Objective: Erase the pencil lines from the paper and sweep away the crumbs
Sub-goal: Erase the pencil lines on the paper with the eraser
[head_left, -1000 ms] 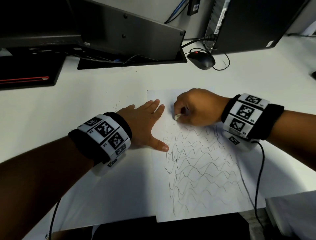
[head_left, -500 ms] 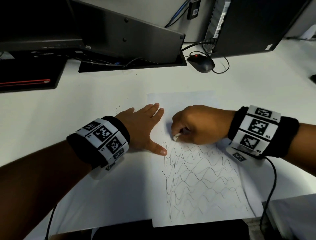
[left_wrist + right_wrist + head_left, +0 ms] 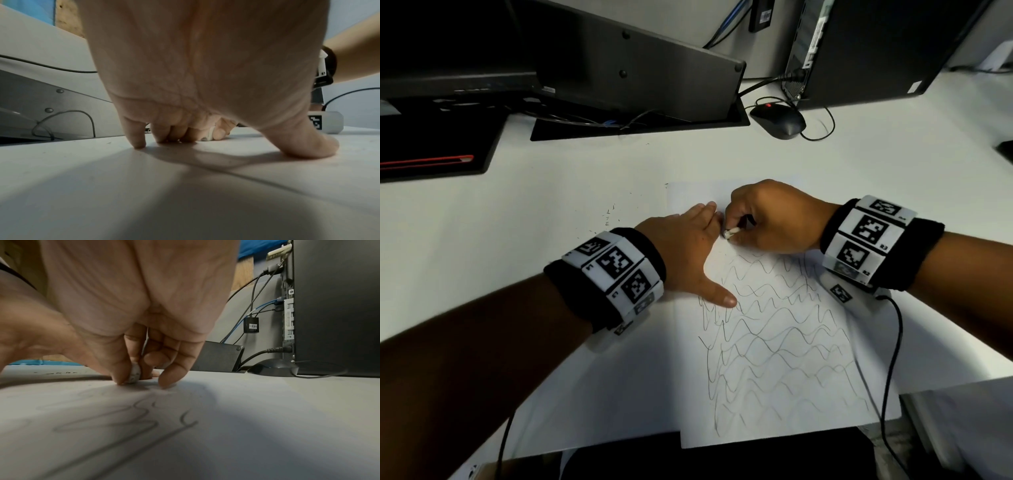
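Note:
A white sheet of paper (image 3: 774, 394) lies on the desk, its lower two thirds covered in wavy pencil lines (image 3: 774, 342); the top strip is blank. My right hand (image 3: 770, 219) pinches a small white eraser (image 3: 730, 233) between thumb and fingers, its tip pressed to the paper just above the lines. The right wrist view shows that eraser (image 3: 134, 373) on the sheet with lines (image 3: 127, 420) in front of it. My left hand (image 3: 688, 250) lies flat with straight fingers on the paper's left edge, thumb (image 3: 722, 298) spread onto the lines. Dark crumbs (image 3: 608, 214) dot the desk left of the sheet.
A black mouse (image 3: 779, 120) with its cable sits behind the paper. A black computer tower (image 3: 869, 48) stands at the back right, a grey monitor stand (image 3: 640, 61) at the back left. A sensor cable (image 3: 890, 359) trails over the paper's right side. The desk's front edge (image 3: 599, 448) is near.
My right hand with the eraser moved down to the lines, then back up and left beside my left fingertips. The left hand stayed pressed on the paper.

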The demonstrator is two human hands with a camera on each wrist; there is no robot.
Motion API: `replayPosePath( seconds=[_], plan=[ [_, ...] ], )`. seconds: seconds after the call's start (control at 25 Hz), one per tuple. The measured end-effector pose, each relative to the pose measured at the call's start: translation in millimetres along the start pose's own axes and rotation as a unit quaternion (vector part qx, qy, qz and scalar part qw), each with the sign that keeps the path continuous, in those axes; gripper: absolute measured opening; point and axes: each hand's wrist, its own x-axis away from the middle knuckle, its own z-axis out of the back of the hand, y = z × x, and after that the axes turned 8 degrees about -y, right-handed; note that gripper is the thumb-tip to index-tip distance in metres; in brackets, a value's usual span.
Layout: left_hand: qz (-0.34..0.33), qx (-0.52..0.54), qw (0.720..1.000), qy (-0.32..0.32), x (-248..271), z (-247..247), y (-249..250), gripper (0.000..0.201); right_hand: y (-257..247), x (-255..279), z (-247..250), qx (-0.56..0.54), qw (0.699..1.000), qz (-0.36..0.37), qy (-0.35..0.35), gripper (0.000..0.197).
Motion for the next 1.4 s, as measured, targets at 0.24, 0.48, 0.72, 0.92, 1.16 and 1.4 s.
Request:
replayPosePath(
  seconds=[0.24,0.48,0.72,0.92,1.16,1.4],
  plan=[
    [-0.011,0.017,1.000,-0.001,1.5,-0.9,-1.4,0.126,-21.4,19.2,-5.6,0.015,0.991,0.081,-0.103,0.011],
    [-0.006,0.005,1.000,0.000,0.1,-1.3,-1.8,0.132,-11.8,13.4,0.5,0.071,0.996,0.027,-0.050,0.015],
    [0.002,-0.002,1.000,-0.007,1.2,0.0,0.2,0.132,-10.3,14.1,7.7,0.034,0.998,0.002,-0.046,0.011],
    [0.002,0.003,1.000,-0.012,3.3,0.5,0.4,0.131,-20.4,22.6,-2.1,0.026,0.991,0.059,-0.113,0.010],
    [0.006,-0.009,1.000,-0.015,3.9,1.0,1.3,0.132,-13.5,20.5,1.7,0.041,0.995,0.031,-0.083,0.009],
    [0.011,-0.015,0.999,-0.031,4.8,4.1,2.5,0.132,-2.1,14.6,11.7,0.059,0.998,-0.021,-0.019,0.009]
  ],
)
